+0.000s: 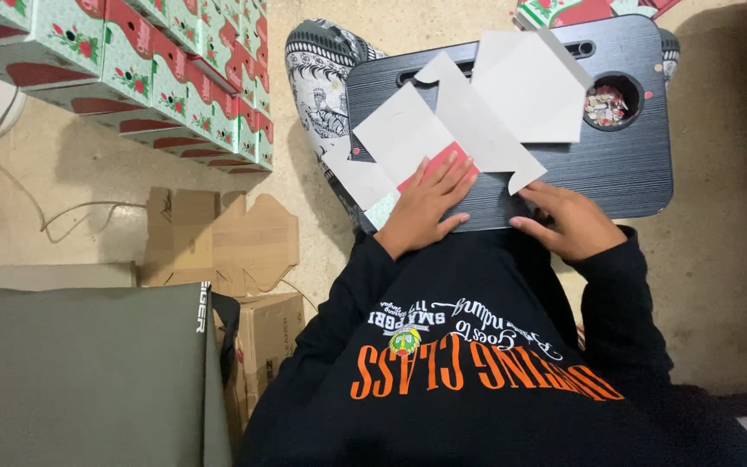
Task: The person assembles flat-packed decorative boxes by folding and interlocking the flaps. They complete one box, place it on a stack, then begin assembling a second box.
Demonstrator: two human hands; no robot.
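A flat, unfolded cardboard box blank (469, 112) (grey inside, a red and green printed flap showing) lies across the near-left half of the black lap surface (624, 173). The left hand (425, 207) presses it flat, fingers spread, apparently to pin it; the right hand (568, 220) rests at the near edge, fingers loosely extended, holding nothing. Finished patterned boxes (175, 78) stack on the floor

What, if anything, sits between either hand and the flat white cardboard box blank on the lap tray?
Nothing visible. The left hand lies flat on the unfolded white cardboard box blank, over its red printed part. The right hand rests on the black ridged lap tray at the blank's near edge; whether it touches the blank is unclear.
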